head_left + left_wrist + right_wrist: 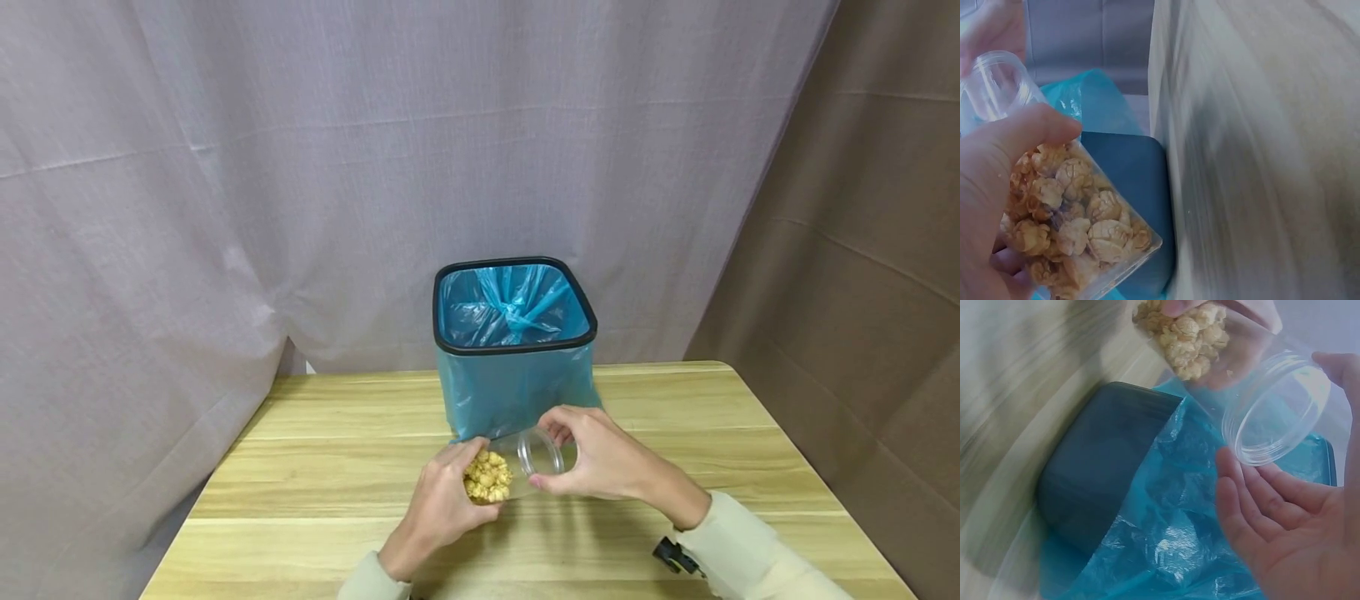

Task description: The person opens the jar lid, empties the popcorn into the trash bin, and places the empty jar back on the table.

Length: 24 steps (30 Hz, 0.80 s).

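A clear plastic jar (1244, 375) lies tilted on its side between the two hands, just in front of the bin. Caramel-coloured popcorn (1072, 212) is gathered toward its base end, while the part by the ringed mouth (542, 452) holds none. My left hand (444, 493) grips the base end, thumb across the jar wall in the left wrist view. At the other end, my right hand (592, 454) spans the round mouth, with the thumb at one side of the rim and fingertips (1229, 464) at the opposite side.
Right behind the hands stands a dark square bin (1129, 187) with a black rim (517, 348) and a blue bag liner (513, 312) folded over its outside. The wooden table (315, 500) ends at a grey curtain (337, 167) behind.
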Motion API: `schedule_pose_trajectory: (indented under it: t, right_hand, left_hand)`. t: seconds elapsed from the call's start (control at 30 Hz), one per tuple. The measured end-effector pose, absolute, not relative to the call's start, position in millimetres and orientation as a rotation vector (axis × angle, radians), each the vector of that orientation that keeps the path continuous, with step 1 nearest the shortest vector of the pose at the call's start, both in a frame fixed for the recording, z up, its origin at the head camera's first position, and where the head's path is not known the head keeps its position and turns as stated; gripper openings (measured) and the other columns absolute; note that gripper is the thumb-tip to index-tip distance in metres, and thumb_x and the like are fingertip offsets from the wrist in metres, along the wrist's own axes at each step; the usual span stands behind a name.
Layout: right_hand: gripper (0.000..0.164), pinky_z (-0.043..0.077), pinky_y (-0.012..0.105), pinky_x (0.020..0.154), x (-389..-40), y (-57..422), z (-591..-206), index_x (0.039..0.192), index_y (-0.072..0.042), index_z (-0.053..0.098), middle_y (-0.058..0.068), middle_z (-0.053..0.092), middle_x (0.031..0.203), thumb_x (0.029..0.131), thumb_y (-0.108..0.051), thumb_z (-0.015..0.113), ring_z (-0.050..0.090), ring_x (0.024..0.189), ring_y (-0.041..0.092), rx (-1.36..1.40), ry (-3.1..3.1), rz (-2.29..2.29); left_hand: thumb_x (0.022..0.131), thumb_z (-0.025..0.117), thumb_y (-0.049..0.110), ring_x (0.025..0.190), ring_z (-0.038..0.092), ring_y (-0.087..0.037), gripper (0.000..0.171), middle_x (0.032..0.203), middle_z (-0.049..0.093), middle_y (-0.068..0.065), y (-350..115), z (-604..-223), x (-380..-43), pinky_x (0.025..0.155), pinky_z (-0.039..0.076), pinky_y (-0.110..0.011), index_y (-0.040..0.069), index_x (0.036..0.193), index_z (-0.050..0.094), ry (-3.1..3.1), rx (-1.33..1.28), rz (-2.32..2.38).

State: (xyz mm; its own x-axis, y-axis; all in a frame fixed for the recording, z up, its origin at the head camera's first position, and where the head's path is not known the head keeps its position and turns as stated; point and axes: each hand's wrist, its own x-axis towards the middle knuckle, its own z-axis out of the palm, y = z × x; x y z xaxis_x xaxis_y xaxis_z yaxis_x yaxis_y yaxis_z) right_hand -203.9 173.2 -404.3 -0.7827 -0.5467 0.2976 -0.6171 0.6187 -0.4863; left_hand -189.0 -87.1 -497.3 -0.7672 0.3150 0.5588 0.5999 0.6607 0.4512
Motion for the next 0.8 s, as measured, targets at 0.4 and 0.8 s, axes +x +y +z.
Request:
schedule_pose_trajectory:
  t: [0.4,0.8]
  right_hand:
    - [0.056,0.061,0.026,0.083,-201,174,-409,0.115,-0.021,0.066,-0.017,0.064,0.102,0.069,-0.037,0.095,0.064,0.094,0.005,1.16,-2.61,0.78]
    - [0.092,0.059,0.049,0.107,-200,178,-403,0.151,-0.01,0.054,0.003,0.063,0.147,0.077,-0.048,0.093,0.062,0.133,0.023,1.234,-2.717,0.695]
  left_hand:
    - [0.056,0.1,0.034,0.091,0.071,-0.008,0.073,0.104,0.079,0.003,-99,-493,-193,0.082,0.063,-0.023,0.014,0.121,0.072,-2.457,-0.85,-0.886]
    - [0.061,0.099,0.034,0.09,0.068,-0.003,0.067,0.102,0.076,0.007,-110,-495,-193,0.081,0.061,-0.02,0.016,0.118,0.07,-2.539,-0.884,-0.987]
